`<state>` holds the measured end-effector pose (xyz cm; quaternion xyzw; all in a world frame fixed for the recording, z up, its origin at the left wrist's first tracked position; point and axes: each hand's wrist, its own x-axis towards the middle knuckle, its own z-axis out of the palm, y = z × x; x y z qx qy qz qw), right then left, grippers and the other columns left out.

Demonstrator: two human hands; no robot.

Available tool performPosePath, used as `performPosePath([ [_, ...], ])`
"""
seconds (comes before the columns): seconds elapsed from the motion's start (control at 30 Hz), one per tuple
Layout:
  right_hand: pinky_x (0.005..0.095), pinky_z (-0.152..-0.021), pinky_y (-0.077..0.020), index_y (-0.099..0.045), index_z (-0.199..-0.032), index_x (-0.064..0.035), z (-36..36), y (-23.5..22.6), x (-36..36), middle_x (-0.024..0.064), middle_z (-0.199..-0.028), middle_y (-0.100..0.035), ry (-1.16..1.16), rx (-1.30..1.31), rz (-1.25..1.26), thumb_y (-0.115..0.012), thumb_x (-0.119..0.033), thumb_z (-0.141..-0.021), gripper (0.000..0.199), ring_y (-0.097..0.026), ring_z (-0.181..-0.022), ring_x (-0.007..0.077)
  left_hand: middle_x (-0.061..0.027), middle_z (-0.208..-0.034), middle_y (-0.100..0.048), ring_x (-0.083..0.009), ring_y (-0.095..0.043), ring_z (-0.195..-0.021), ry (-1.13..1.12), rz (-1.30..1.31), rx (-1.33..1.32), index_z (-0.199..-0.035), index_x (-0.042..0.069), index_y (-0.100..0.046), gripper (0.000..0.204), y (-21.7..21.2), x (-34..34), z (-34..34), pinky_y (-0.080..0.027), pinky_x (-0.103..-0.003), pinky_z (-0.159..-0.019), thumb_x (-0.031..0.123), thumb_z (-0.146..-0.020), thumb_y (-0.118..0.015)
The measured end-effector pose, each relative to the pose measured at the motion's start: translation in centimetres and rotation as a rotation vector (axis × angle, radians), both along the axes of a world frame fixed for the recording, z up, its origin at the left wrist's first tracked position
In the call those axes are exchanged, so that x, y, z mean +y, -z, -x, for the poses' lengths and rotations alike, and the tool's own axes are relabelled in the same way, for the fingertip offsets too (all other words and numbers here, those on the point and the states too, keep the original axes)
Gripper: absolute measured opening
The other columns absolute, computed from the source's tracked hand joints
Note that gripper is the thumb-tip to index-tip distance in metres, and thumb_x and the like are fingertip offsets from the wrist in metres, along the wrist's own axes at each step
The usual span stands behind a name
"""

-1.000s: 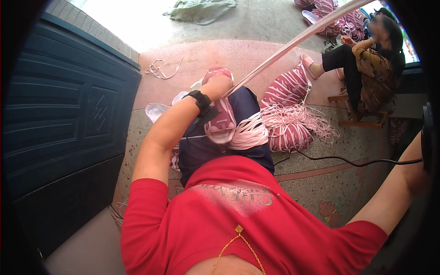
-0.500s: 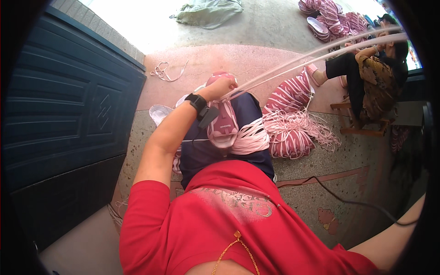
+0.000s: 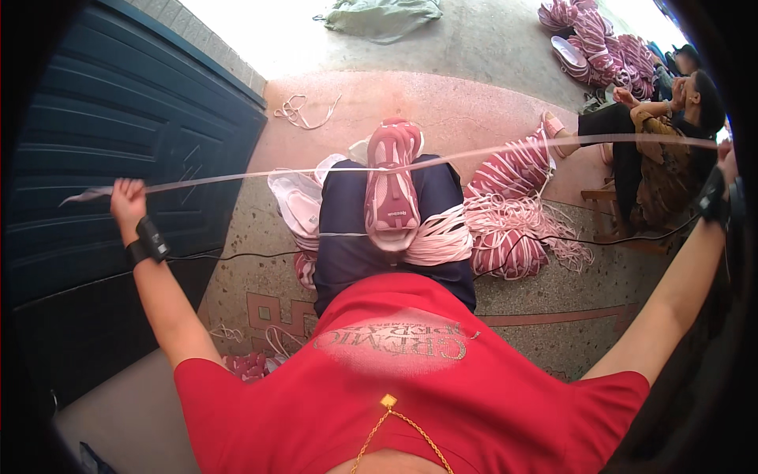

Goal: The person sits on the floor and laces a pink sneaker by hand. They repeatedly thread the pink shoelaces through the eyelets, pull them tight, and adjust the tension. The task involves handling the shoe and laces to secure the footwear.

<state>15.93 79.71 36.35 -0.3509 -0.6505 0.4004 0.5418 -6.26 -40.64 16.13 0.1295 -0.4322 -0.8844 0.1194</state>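
Observation:
A pink and dark-rose shoe upper (image 3: pixel 395 207) lies on my lap between my thighs. A long pale pink shoelace (image 3: pixel 292 171) crosses its upper part and stretches wide to both sides. Far out on the left, my left hand (image 3: pixel 128 205) is closed round one side of the lace, with a loose end sticking out past the fist. My right hand (image 3: pixel 726 162), raised at the right rim and partly cut off, grips the other side. A bundle of pink laces (image 3: pixel 439 239) lies over my right thigh, beside the upper.
Tied bundles of rose shoe uppers (image 3: pixel 513 170) and loose laces (image 3: pixel 545 229) lie right of my legs. More uppers (image 3: pixel 298 201) are at my left. A dark blue door (image 3: pixel 142 158) stands close on the left. Another person (image 3: pixel 671 150) sits at right. A black cable (image 3: pixel 229 257) runs across.
My left hand has moved from the shoe upper out to the far left, drawing the lace with it. My right hand has come into view at the right rim; the lace is now stretched across.

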Motion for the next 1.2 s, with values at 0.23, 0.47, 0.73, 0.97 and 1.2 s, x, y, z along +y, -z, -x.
performPosePath([
  [0.23,0.0261,-0.068,-0.0461,-0.061,-0.106,-0.0012,6.3,25.5,-39.9,0.0028,-0.091,-0.063,-1.131,-0.712,-0.077,-0.052,-0.008,-0.091,0.019,-0.055,-0.075,0.0121,0.0019,-0.061,-0.043,-0.0094,-0.040,-0.046,-0.157,0.326,-0.499,-0.077,0.008,-0.053,0.009,8.8,2.0,-3.3,-0.036,-0.028,-0.043,0.005,-0.086,-0.052],
  [0.47,0.0409,-0.087,-0.0444,-0.056,-0.093,0.0049,6.9,36.9,-57.8,0.0221,-0.105,-0.058,-1.572,-0.711,-0.622,-0.050,-0.014,-0.087,0.021,-0.054,-0.102,0.0363,0.0052,-0.068,-0.047,-0.0035,-0.040,-0.052,0.773,0.347,-0.365,-0.100,0.005,-0.058,0.016,10.9,31.1,-5.5,-0.034,-0.019,-0.048,0.015,-0.088,-0.061],
  [0.73,0.0424,-0.100,-0.0349,-0.060,-0.096,0.0026,9.0,37.7,-58.2,0.0199,-0.123,-0.052,-1.338,-0.804,-0.814,-0.047,-0.012,-0.085,0.023,-0.045,-0.120,0.0318,-0.0028,-0.072,-0.058,-0.0095,-0.052,-0.066,1.054,1.116,-0.075,-0.092,0.002,-0.063,0.022,12.6,38.0,-9.3,-0.043,-0.026,-0.060,0.022,-0.086,-0.063],
  [0.97,0.0434,-0.101,-0.0332,-0.062,-0.097,-0.0007,9.5,37.0,-58.7,0.0169,-0.125,-0.051,-1.386,-0.825,-0.909,-0.050,-0.011,-0.081,0.023,-0.044,-0.121,0.0305,-0.0167,-0.075,-0.064,-0.0311,-0.061,-0.070,0.814,1.618,0.279,-0.080,-0.001,-0.066,0.032,13.5,40.8,-9.5,-0.048,-0.039,-0.065,0.031,-0.080,-0.068],
  [1.2,0.0520,-0.101,-0.0327,-0.065,-0.102,-0.0037,9.0,36.7,-60.0,0.0083,-0.114,-0.053,-1.149,-0.631,-1.415,-0.050,-0.016,-0.080,0.029,-0.046,-0.113,0.0240,-0.0176,-0.070,-0.061,-0.0333,-0.060,-0.067,0.760,1.727,0.324,-0.079,0.001,-0.064,0.024,14.6,42.8,-8.0,-0.047,-0.041,-0.062,0.025,-0.080,-0.067],
])
